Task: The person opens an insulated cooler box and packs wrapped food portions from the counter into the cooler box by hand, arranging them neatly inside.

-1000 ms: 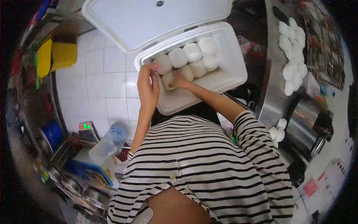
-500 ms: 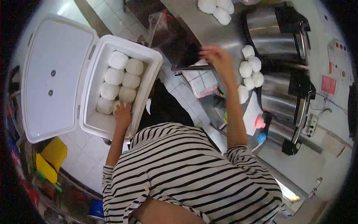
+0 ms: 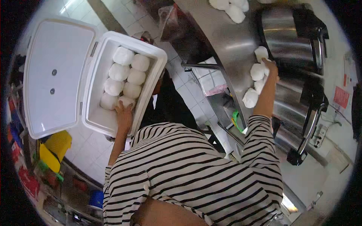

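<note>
In the head view a white cooler box (image 3: 163,56) stands with its lid open, holding two rows of smooth white balls (image 3: 120,72), which look like dough. My left hand (image 3: 123,112) is inside it, fingers curled over the white ball (image 3: 127,101) at the near end of the right row. On the steel counter, my right hand (image 3: 271,71) reaches into a loose cluster of white balls (image 3: 257,72). Its fingers bend around one of them, mostly hidden beneath the hand. Another white ball (image 3: 250,98) lies nearer my forearm.
Large steel pots (image 3: 288,32) with black handles line the counter's wall side. More white balls (image 3: 234,14) lie farther along the counter (image 3: 226,47). The cooler's lid (image 3: 60,75) spreads out to the left. A yellow object (image 3: 56,148) sits below it. Tiled floor (image 3: 186,98) shows between box and counter.
My right hand has moved right and slightly down, from above the counter's edge onto the cluster of white balls. My left hand stays on the same ball. The view has shifted slightly.
</note>
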The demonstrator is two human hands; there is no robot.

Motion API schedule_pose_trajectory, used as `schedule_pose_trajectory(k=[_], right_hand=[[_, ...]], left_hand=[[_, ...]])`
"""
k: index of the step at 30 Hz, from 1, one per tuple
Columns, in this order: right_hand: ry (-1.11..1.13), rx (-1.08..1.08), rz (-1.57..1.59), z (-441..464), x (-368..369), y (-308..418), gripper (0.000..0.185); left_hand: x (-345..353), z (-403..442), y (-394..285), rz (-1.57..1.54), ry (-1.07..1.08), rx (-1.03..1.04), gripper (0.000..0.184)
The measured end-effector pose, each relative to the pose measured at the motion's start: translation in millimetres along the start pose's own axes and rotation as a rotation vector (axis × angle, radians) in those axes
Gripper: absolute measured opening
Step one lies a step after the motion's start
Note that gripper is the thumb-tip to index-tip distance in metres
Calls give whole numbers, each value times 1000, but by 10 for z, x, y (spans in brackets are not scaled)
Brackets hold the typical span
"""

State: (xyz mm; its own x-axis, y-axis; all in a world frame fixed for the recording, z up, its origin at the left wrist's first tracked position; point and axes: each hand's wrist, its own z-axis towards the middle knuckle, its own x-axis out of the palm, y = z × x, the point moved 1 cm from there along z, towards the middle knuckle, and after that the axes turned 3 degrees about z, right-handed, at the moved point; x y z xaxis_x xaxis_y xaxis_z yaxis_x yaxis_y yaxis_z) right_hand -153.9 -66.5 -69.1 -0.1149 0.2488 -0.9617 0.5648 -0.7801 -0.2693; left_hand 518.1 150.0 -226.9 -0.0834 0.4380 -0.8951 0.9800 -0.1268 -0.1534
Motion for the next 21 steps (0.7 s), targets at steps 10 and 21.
schedule_pose_trajectory(k=[10,21], right_hand=[[37,-344,511,-294,-380,98,80],[1401,-1429,548,-4500,-102,2848,90]], left_hand=[[-261,-95,-206,-189,-66,-166,36],[-444,-32,-300,-114,104,-225,36]])
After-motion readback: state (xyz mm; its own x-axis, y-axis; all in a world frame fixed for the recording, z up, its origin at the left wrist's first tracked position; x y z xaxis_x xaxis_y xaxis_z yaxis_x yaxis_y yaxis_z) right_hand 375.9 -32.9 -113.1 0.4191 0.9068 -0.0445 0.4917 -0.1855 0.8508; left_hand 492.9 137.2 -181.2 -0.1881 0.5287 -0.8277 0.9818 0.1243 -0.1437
